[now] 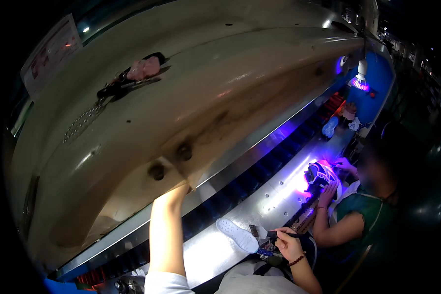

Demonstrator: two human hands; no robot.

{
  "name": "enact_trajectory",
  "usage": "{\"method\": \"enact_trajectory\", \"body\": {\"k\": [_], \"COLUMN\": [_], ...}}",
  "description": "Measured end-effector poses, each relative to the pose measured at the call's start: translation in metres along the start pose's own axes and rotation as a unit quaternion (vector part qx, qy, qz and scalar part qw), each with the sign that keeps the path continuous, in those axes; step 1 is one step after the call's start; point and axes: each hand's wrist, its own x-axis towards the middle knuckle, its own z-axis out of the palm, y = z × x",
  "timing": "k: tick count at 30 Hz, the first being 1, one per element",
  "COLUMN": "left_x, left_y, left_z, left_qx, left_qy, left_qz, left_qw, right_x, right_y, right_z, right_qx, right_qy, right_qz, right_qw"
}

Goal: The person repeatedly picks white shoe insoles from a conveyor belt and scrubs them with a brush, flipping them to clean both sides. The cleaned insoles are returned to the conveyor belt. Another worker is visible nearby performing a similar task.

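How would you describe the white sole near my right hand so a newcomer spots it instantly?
Find the silvery metal bench beside the big beige hood. Toward its near end, just left of the brush in your right hand, lies the white sole. Small dots mark it; the sole-shaped piece farther up looks bluer.

A dim room — a long, pale, glossy housing (206, 83) curves beside a shiny metal desk (274, 201); at upper right, a hanging lamp (360, 81) glows violet near a blue panel (381, 76) — a sheet (49, 56) stands upper left.
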Motion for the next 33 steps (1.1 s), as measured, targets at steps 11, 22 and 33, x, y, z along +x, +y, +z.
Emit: {"method": "enact_trajectory", "body": {"k": [11, 22, 33], "left_x": [0.027, -0.057, -0.175], "left_y": [0.004, -0.013, -0.003], "left_z": [0.019, 0.006, 0.070], "left_qx": [0.001, -0.379, -0.911], "left_qy": [0.008, 0.319, 0.032], "left_qz": [0.028, 0.043, -0.080], "left_qw": [1.000, 0.868, 0.403], "right_x": [-0.006, 0.025, 0.006], "right_y": [0.002, 0.017, 0.016], "right_z": [0.012, 0.043, 0.092], "right_qx": [-0.028, -0.048, -0.037], "right_qy": [0.020, -0.112, -0.271], "right_qz": [0.010, 0.037, -0.064], "right_qw": [0.999, 0.992, 0.960]}}
